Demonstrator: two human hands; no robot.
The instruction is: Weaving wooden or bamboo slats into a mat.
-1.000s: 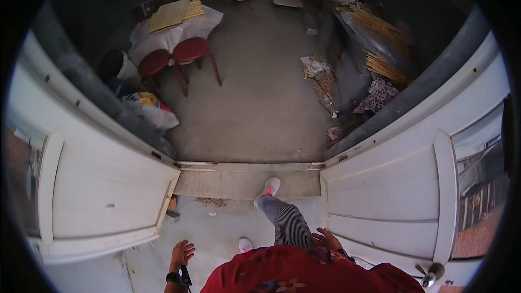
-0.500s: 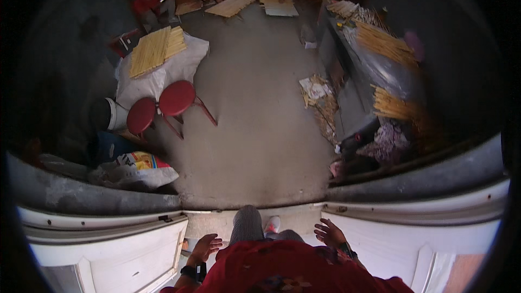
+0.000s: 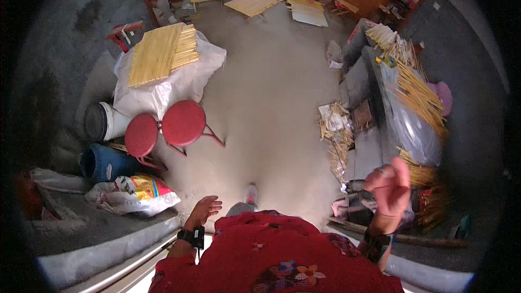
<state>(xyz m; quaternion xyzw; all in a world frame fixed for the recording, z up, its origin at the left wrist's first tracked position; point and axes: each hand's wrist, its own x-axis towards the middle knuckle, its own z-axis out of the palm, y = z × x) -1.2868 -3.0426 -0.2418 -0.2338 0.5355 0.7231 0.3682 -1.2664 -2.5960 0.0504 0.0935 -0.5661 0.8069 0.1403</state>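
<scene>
My left hand hangs low beside my body, its fingers stretched out and holding nothing. A dark band circles that wrist. My right hand is raised at the right, with fingers loosely bent and apart and nothing visible in them. It passes in front of a bundle of yellowish sticks and a heap of dark cloth, without visible contact. My shoe shows on the grey floor ahead of my red flowered top.
Two red stools stand left, near a white-covered stack bearing yellow slats. A blue bucket and a printed sack lie nearer. At right, a long bench carries sticks; scraps lie below. Several people sit at the far end.
I have moved forward from the doorway into the room. My right hand has risen and moved outward to the right; my left hand stays low and open.
</scene>
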